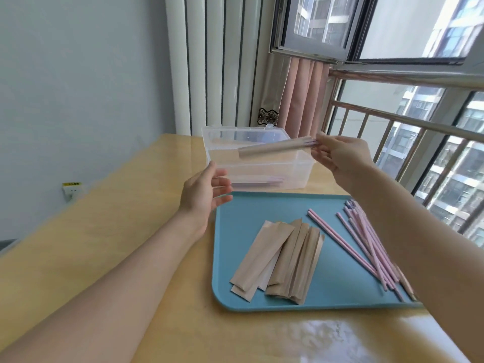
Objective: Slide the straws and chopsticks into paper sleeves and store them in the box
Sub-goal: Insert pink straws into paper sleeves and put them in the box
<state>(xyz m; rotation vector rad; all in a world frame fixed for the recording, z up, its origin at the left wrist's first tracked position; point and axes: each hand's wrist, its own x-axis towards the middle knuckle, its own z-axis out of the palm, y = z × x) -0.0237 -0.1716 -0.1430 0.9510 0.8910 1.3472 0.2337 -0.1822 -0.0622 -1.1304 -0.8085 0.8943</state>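
My right hand (343, 158) pinches the right end of a filled brown paper sleeve (275, 149), pink tips poking out, held level over the clear plastic box (262, 169). The box stands open behind the tray, and a few sleeved pieces lie on its bottom. My left hand (204, 192) hovers with fingers apart at the box's front left corner, holding nothing. On the blue tray (235, 297) lie several empty brown sleeves (282, 260) in the middle and a heap of pink straws and chopsticks (372, 244) at the right.
The tray and box rest on a light wooden table (117, 231). A metal window railing (392, 113) runs close along the right side. A white radiator and pink curtain stand behind the box. A wall socket (72, 189) sits low at left.
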